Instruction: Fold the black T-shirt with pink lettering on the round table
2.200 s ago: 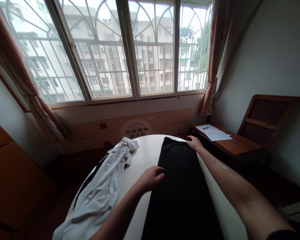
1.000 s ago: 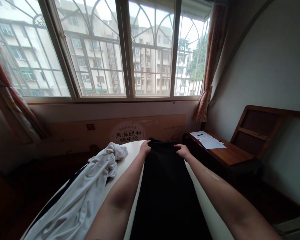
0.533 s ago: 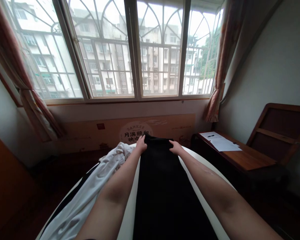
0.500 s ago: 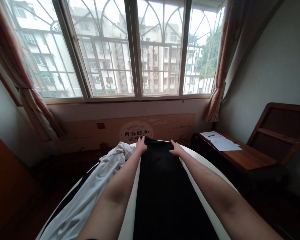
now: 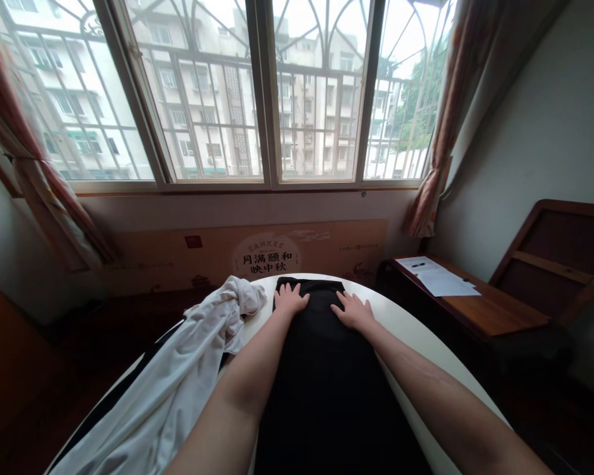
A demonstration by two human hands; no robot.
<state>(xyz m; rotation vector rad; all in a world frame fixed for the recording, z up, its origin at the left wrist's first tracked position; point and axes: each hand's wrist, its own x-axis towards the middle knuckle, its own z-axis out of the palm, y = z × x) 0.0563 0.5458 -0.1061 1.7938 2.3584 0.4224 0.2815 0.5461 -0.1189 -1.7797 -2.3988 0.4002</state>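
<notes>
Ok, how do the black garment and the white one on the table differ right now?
The black garment lies flat and smooth in a long strip; the white garment is bunched and wrinkled. The left hand and right hand press flat on the black garment; neither touches the white garment. Both rest on the white table.

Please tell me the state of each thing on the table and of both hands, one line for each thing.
Black garment: spread flat along the table.
White garment: crumpled, hanging over the table's left edge.
Left hand: open, palm flat on the black garment.
Right hand: open, palm flat on the black garment.
White table: partly covered by both garments.
</notes>
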